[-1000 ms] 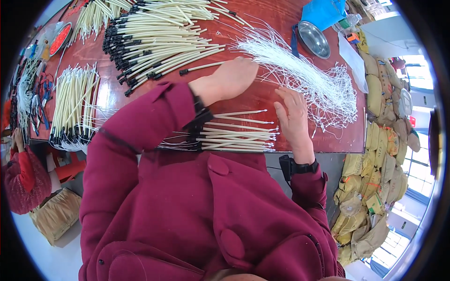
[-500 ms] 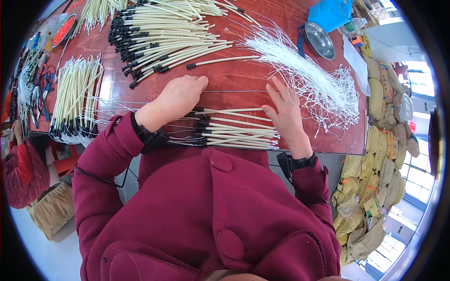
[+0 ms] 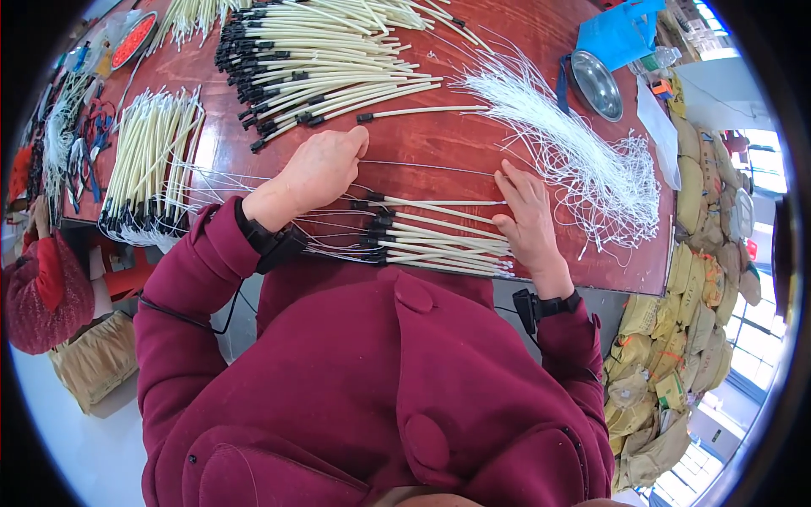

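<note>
My left hand (image 3: 317, 176) is closed in a pinch on a thin white cord (image 3: 431, 166) above the red table. The cord runs right to my right hand (image 3: 530, 215), whose fingertips lie at it; the thumb stands apart and the fingers are stretched out. Below my hands, at the table's near edge, lies a row of cream tubes (image 3: 443, 228) with black end pieces (image 3: 380, 226). Thin white cords trail left from those end pieces. A loose bundle of white cords (image 3: 566, 139) spreads to the right of my right hand.
A large pile of cream tubes with black ends (image 3: 329, 76) covers the far middle of the table (image 3: 422, 135). Another tube bundle (image 3: 156, 152) stands left. A metal bowl (image 3: 596, 84) and blue bag (image 3: 621, 34) are far right. Stacked sacks (image 3: 667, 338) stand beyond; a person (image 3: 46, 287) is at left.
The view has shifted slightly, so the table appears further right. My right hand's fingers have drawn closer together at the cord. My left hand keeps its pinch.
</note>
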{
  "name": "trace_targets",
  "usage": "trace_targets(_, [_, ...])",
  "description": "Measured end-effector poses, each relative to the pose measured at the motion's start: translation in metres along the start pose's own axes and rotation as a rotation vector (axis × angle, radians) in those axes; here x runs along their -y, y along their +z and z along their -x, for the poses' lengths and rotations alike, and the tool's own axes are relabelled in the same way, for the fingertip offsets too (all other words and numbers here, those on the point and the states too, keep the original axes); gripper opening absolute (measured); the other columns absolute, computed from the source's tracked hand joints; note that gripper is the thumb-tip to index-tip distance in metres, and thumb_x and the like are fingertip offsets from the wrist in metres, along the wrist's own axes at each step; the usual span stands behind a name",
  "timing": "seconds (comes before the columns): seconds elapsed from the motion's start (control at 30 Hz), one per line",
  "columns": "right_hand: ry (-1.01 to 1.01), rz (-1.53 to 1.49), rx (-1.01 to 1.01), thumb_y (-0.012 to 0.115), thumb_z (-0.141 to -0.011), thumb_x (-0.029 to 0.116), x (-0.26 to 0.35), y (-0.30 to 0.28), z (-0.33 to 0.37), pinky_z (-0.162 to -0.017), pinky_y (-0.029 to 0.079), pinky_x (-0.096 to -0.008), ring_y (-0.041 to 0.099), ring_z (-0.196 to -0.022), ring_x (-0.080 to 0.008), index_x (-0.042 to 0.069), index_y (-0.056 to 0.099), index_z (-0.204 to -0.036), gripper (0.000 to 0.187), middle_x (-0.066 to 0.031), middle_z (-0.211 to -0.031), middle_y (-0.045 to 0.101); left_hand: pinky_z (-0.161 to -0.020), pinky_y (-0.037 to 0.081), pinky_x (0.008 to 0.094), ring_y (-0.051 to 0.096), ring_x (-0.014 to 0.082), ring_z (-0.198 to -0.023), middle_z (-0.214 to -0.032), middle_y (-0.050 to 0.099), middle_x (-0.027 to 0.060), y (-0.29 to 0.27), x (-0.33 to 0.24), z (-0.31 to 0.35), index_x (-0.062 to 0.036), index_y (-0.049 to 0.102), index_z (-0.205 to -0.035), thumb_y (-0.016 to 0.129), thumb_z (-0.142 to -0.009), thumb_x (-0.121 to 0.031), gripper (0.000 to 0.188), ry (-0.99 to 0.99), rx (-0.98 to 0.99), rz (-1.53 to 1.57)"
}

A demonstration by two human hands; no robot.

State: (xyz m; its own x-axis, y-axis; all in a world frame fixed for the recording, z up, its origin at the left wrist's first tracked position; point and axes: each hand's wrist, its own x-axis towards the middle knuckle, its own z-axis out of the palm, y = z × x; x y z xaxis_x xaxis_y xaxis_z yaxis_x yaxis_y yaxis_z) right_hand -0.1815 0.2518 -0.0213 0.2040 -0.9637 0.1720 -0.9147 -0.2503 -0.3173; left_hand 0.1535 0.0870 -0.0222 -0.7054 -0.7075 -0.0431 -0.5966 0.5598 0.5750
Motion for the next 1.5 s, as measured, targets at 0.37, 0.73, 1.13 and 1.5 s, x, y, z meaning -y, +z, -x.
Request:
trace_targets(0.37, [-0.017,-0.036,0.008,0.043,-0.103,0.058,-0.004,-0.003,0.003,-0.111,0.037,-0.0475,0.049,-0.132,-0.0369,-0.001,0.062,-0.136,0.070,-0.0164,-0.147,0.055,-0.076,0.054,0.0483,0.067,0.0382,-0.090,-0.096,0.067,0.0195,-0.006,-0.021,-0.050,-0.0014,0.058,-0.103,0.065,-0.089,-0.016,0.021,0.305,-0.127,-0.274])
trace_targets(0.73, [-0.023,-0.059,-0.030,0.049,-0.101,0.048,0.001,-0.001,-0.001,-0.107,0.040,-0.0466,0.052,-0.123,-0.0359,-0.002,0.066,-0.130,0.060,-0.0166,-0.142,0.058,-0.074,0.057,0.0411,0.069,0.0331,-0.090,-0.095,0.066,0.0166,0.052,-0.052,-0.137,0.0005,0.062,-0.100,0.059,-0.088,-0.009,0.016,0.334,-0.300,-0.370])
trace_targets(1.13, [-0.024,-0.120,-0.050,0.050,-0.101,0.044,-0.005,-0.001,-0.004,-0.108,0.039,-0.0448,0.055,-0.121,-0.0347,-0.002,0.069,-0.126,0.056,-0.0164,-0.137,0.062,-0.073,0.055,0.0437,0.068,0.0337,-0.088,-0.099,0.061,0.0165,-0.020,-0.011,0.008,-0.0031,0.060,-0.098,0.058,-0.085,-0.002,0.013,0.172,-0.253,-0.251])
trace_targets(1.5, [0.008,-0.068,-0.013,0.040,-0.106,0.049,-0.005,-0.005,-0.002,-0.110,0.037,-0.0435,0.055,-0.123,-0.0345,-0.001,0.068,-0.129,0.062,-0.0172,-0.139,0.061,-0.074,0.051,0.0457,0.063,0.0384,-0.085,-0.091,0.060,0.0139,-0.024,0.019,0.062,-0.0028,0.063,-0.098,0.062,-0.087,-0.003,0.011,0.080,-0.341,-0.147])
